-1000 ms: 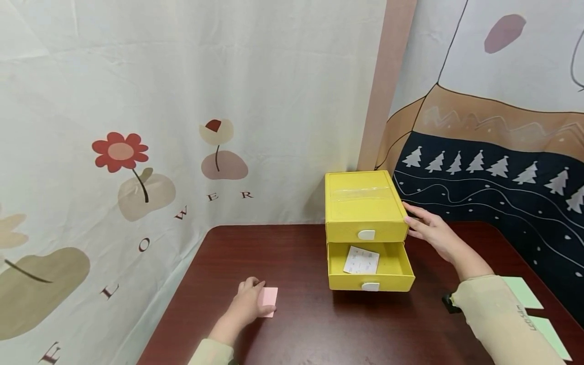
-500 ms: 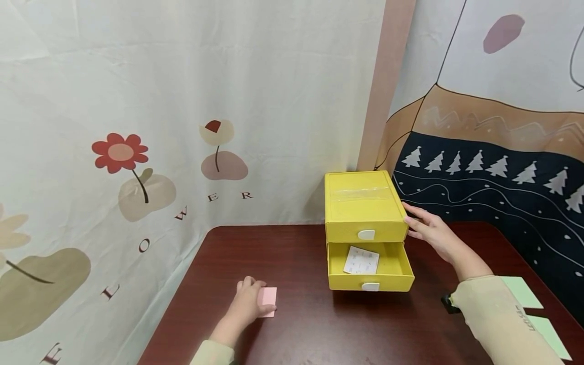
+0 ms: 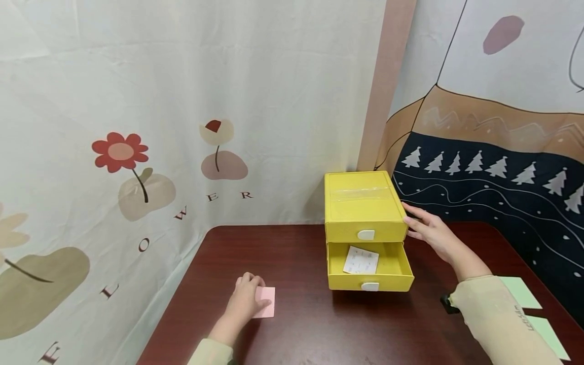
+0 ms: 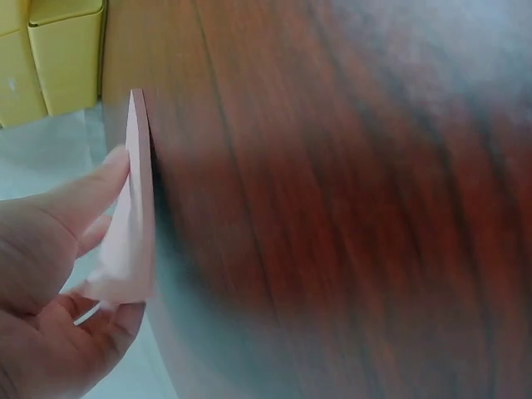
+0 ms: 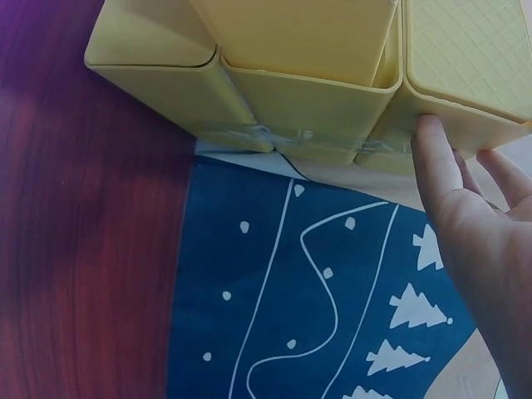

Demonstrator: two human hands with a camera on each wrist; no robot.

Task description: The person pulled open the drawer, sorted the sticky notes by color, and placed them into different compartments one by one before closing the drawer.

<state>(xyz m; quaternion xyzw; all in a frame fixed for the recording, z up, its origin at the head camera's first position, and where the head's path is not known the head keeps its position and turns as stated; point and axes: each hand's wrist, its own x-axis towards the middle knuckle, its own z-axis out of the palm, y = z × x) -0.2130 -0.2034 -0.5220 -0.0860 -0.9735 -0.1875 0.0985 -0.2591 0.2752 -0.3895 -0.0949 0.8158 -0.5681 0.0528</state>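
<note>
In the head view my left hand [image 3: 244, 298] holds a pink sticky note pad [image 3: 269, 294] near the table's left side. The left wrist view has the pad [image 4: 131, 237] on edge, pinched between thumb and fingers. My right hand [image 3: 433, 234] rests against the right side of a yellow drawer unit [image 3: 358, 203], its fingers lightly bent and touching the wall. A lower drawer [image 3: 342, 283] of the unit is pulled out. Inside it lies a white printed slip [image 3: 360, 259]. The drawer above is closed, with a white tab [image 3: 366, 234] on its front.
Two light green sheets [image 3: 521, 293] lie at the table's right edge, partly behind my right sleeve [image 3: 495, 312]. The dark red wooden table [image 3: 310, 329] runs back to a printed curtain [image 3: 274, 111]. Clear tape [image 3: 360, 193] crosses the unit's top.
My left hand has slid slightly left with the pink sticky note pad. The right hand and the drawer unit stay as they were.
</note>
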